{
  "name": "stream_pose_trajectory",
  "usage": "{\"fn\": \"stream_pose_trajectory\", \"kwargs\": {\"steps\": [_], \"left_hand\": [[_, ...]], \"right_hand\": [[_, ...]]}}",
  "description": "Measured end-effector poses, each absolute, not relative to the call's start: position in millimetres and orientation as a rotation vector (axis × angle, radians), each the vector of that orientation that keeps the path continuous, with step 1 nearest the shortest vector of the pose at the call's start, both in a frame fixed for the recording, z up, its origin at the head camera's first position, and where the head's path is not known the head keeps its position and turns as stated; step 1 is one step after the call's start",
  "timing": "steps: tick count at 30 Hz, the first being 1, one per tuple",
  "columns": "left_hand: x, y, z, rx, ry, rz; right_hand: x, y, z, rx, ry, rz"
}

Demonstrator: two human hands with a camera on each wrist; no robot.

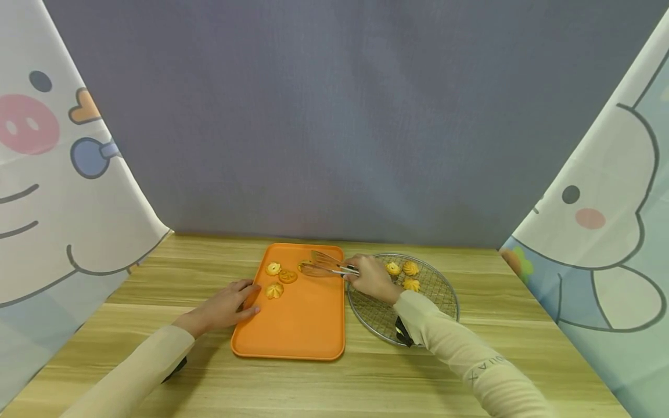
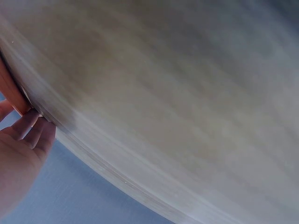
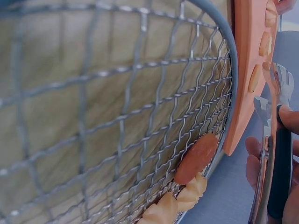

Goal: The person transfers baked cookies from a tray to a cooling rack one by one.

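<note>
My right hand [image 1: 372, 280] grips a pair of metal tongs [image 1: 334, 271] with dark handles [image 3: 279, 172]. Their broad, slotted ends reach left over the orange tray [image 1: 292, 331], spread around a cookie [image 1: 302, 266] near its right side. Further left on the tray lie a ring-shaped cookie [image 1: 273, 268], a flat cookie [image 1: 287, 277] and a swirled cookie [image 1: 274, 291]. With fingers and thumb spread apart, my left hand [image 1: 230, 305] rests on the tray's left rim. The left wrist view shows its fingertips [image 2: 46, 133] right at the tray edge.
A round wire rack [image 1: 376, 322] stands right of the tray, partly under my right forearm. Several cookies [image 1: 410, 268] sit on it, including a brown oblong piece [image 3: 197, 158]. Wooden tabletop [image 1: 496, 302] surrounds both, with a grey backdrop [image 1: 334, 128] behind.
</note>
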State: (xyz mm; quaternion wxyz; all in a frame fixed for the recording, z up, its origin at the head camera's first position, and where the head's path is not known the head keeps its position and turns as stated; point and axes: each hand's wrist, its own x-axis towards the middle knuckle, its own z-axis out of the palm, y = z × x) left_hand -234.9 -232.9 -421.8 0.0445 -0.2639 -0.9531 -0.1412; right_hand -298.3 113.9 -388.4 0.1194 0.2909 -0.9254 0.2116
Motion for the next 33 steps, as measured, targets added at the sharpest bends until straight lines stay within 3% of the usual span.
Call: {"fn": "stream_pose_trajectory", "kwargs": {"steps": [33], "left_hand": [[-236, -234, -425, -0.785, -2.938, -0.435]], "right_hand": [[-316, 95, -395, 0.747, -2.787, 0.580]]}}
